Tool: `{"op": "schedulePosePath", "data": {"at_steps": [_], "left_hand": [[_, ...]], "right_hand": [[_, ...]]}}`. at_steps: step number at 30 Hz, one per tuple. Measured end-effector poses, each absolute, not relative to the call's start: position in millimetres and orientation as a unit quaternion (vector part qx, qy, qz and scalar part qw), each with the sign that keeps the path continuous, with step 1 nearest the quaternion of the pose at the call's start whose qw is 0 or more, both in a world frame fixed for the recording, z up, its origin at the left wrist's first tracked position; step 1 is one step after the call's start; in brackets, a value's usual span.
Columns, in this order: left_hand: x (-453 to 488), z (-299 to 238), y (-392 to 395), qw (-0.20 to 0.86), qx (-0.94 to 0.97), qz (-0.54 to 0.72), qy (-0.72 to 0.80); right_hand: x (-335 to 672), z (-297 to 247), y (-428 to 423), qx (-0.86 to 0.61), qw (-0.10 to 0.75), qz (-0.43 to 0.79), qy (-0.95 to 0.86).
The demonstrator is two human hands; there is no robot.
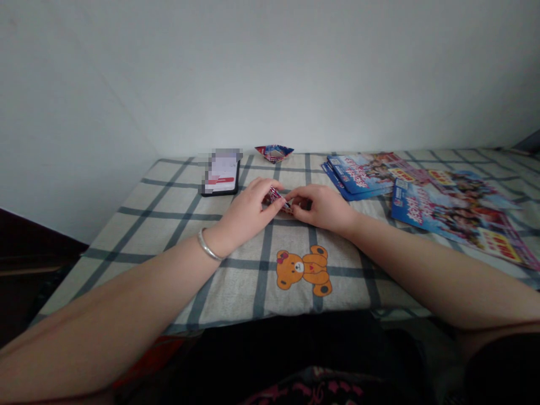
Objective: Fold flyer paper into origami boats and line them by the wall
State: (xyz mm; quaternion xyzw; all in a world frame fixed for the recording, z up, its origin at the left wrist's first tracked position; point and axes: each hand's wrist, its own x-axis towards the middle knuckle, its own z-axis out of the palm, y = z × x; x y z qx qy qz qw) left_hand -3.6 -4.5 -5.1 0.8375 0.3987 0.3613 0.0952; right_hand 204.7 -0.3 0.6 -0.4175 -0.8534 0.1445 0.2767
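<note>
Between my two hands, just above the tablecloth, is a small piece of folded printed paper (276, 196) in pink, red and white. My left hand (257, 201) grips it from the left, thumb in front and fingers behind; a silver bangle circles that wrist. From the right, my right hand (318, 205) pinches the paper's right side with thumb and index finger, the other fingers curled in. Much of the paper is hidden by my fingers. Beyond my hands, near the wall, stands a folded paper boat shape (274, 153) in blue and red print.
A phone (221, 173) with a lit screen lies at the back left. Several glossy printed flyers (455, 216) are spread at the right, some stacked (358, 175). A checked tablecloth (169, 225) with a teddy bear print (301, 270) covers the table, which meets a white wall (295, 67).
</note>
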Motion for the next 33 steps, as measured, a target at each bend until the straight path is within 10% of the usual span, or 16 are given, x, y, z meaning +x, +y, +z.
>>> {"op": "schedulePosePath", "data": {"at_steps": [33], "left_hand": [[8.5, -12.1, -6.4, 0.229, 0.755, 0.483, 0.379]], "right_hand": [[198.4, 8.2, -13.4, -0.461, 0.324, 0.090, -0.821]]}}
